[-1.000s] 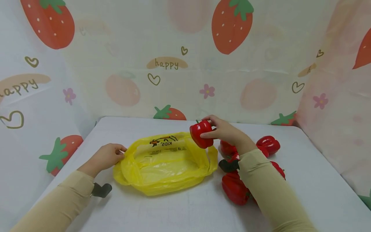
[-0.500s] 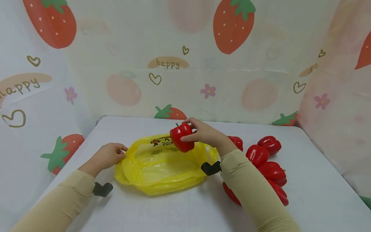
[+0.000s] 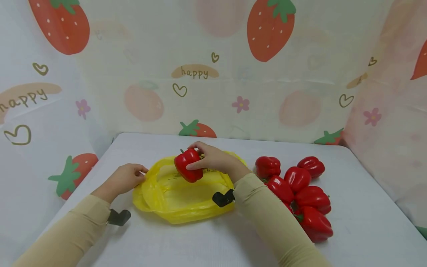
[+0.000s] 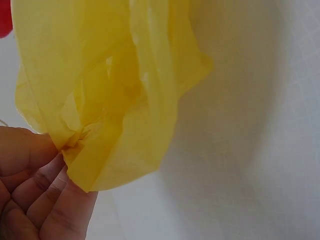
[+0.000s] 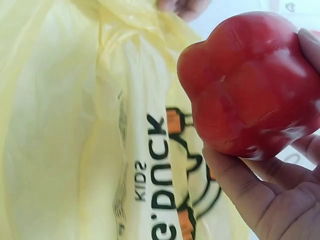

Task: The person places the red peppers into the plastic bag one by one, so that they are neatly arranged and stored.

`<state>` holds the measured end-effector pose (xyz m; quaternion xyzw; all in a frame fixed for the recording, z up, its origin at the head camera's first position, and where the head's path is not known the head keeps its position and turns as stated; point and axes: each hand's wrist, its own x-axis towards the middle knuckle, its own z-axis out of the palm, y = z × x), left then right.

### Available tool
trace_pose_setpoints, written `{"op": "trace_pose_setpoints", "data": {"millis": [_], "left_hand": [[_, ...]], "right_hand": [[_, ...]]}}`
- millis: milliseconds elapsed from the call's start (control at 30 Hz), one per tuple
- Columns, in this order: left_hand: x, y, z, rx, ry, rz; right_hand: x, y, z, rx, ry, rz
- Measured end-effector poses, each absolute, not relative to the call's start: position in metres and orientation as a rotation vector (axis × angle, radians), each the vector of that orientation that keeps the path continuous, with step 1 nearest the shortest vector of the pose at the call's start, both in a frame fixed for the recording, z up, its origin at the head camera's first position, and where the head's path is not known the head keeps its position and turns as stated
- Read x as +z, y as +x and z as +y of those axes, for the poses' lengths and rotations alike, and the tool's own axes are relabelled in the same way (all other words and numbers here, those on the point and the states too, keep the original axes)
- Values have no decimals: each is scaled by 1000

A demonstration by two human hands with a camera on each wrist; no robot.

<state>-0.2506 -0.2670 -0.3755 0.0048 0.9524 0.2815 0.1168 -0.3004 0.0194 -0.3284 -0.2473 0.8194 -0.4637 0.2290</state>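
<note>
A yellow plastic bag point(image 3: 180, 215) lies on the table with its mouth spread wide. My left hand point(image 3: 125, 179) pinches the left end of its rim, and in the left wrist view thumb and fingers point(image 4: 30, 155) grip a gathered fold of the film. Over the bag's mouth, my right hand point(image 3: 213, 159) holds a red bell pepper point(image 3: 188, 165), its green stem pointing up and away. The right wrist view shows the lobed underside of that bell pepper point(image 5: 250, 85) between thumb and fingers, with the printed side of the bag point(image 5: 50, 125) beyond it.
Several more red bell peppers point(image 3: 313, 200) lie clustered on the white table point(image 3: 360, 207) to the right, partly behind my right sleeve point(image 3: 267, 218). Curtains point(image 3: 146, 48) printed with strawberries stand behind the table and at its sides.
My right hand has carried the bell pepper leftward, from beside the bag's right edge to over its mouth. More of the bell pepper cluster shows now. My left hand keeps its hold on the rim.
</note>
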Motion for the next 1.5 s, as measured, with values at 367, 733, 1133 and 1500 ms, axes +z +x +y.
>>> {"op": "trace_pose_setpoints", "data": {"millis": [367, 733, 1133, 1500], "left_hand": [[-374, -252, -268, 835, 21, 2783], [-371, -250, -264, 838, 16, 2794], [-374, -256, -263, 822, 4, 2789], [-372, -254, -263, 816, 4, 2791]], "right_hand": [[-338, -302, -11, -1289, -685, 2194], [-352, -302, -33, -1269, -621, 2157], [-368, -306, -40, -1221, -641, 2127], [-377, -308, -43, -1160, -590, 2137]]}}
